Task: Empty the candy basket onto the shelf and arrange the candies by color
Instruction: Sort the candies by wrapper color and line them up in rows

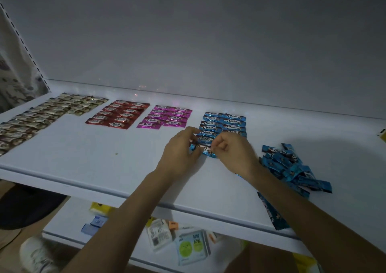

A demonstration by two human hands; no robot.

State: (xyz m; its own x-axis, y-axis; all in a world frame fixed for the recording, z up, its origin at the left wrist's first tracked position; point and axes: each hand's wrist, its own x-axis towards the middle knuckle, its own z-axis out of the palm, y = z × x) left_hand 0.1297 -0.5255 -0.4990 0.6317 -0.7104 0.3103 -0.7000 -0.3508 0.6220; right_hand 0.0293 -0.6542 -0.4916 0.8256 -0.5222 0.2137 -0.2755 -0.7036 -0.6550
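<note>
four colour groups of candies are lying in rows on the white shelf. head view: gold candies are sitting at far left, red candies beside them, pink candies next, and blue rows furthest right. both hands are holding one blue candy at the near end of the blue rows. the left hand is gripping its left end with curled fingers; the right hand is pinching its right end. whether the candy is touching the shelf cannot be told. a loose blue pile is lying unsorted right of the right hand, apart from the rows. a stray blue candy is lying near the shelf's front edge. small packets are lying on the lower shelf.
</note>
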